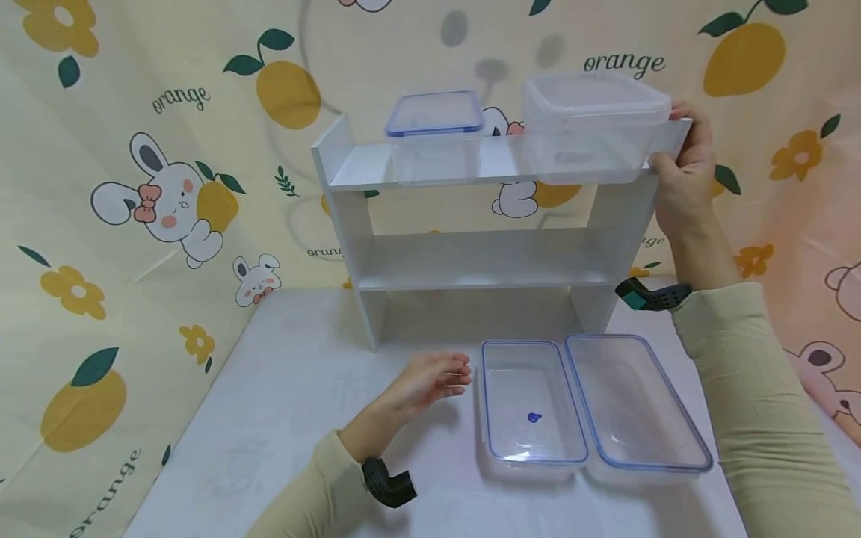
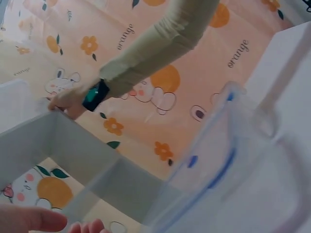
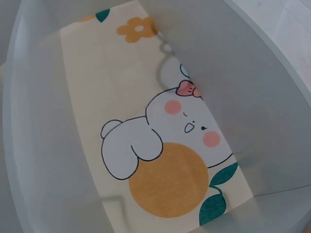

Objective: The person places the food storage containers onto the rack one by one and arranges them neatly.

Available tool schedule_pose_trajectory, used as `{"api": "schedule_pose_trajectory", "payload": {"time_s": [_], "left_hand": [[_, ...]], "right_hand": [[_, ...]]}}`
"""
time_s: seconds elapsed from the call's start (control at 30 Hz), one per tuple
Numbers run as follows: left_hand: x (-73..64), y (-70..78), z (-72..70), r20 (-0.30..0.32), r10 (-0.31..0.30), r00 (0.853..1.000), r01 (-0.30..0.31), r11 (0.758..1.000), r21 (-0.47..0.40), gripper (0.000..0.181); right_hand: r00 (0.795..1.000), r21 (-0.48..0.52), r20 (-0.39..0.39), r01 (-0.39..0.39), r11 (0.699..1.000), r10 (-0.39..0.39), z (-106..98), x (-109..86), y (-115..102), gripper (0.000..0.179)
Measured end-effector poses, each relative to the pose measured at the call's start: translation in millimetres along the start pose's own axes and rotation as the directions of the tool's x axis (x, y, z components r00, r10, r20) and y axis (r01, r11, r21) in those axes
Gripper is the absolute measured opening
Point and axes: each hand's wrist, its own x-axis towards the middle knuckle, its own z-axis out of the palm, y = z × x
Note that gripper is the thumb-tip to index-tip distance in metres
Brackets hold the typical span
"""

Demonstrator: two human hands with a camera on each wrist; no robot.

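My right hand (image 1: 689, 164) grips the upper right corner of a white shelf rack (image 1: 484, 280), thumb in front and fingers over the side panel. Right beside its fingertips, a large clear lidded food container (image 1: 592, 131) sits on the top shelf. A smaller clear container with a blue-rimmed lid (image 1: 436, 142) stands to its left. Low over the table, my left hand (image 1: 430, 385) is relaxed with nothing in it, thumb and fingertips showing in the left wrist view. Just right of it lies a clear blue-rimmed container (image 1: 531, 381) with a small blue mark on its lid.
A second, larger blue-rimmed container (image 1: 639, 403) lies at the right on the white table (image 1: 269, 433). Behind the rack hangs a patterned cloth (image 1: 202, 134) with oranges and rabbits. The right wrist view looks through the rack's grey-looking panels (image 3: 262, 87).
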Motion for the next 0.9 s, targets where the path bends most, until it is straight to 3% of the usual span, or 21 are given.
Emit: {"api": "schedule_pose_trajectory", "payload": {"time_s": [0.5,0.9], "left_hand": [[-1.7,-48.7,5.5,0.038,-0.057,0.998,0.055,0.997,0.062,0.037],[-1.1,-65.6,22.5,-0.054,-0.135,0.989,0.138,0.989,0.061,0.037]], "right_hand": [[1.0,-0.006,-0.003,0.003,1.0,-0.003,0,-0.1,0,0.044],[1.0,0.011,-0.014,-0.011,1.0,0.012,0,0.5,1,0.045]]}}
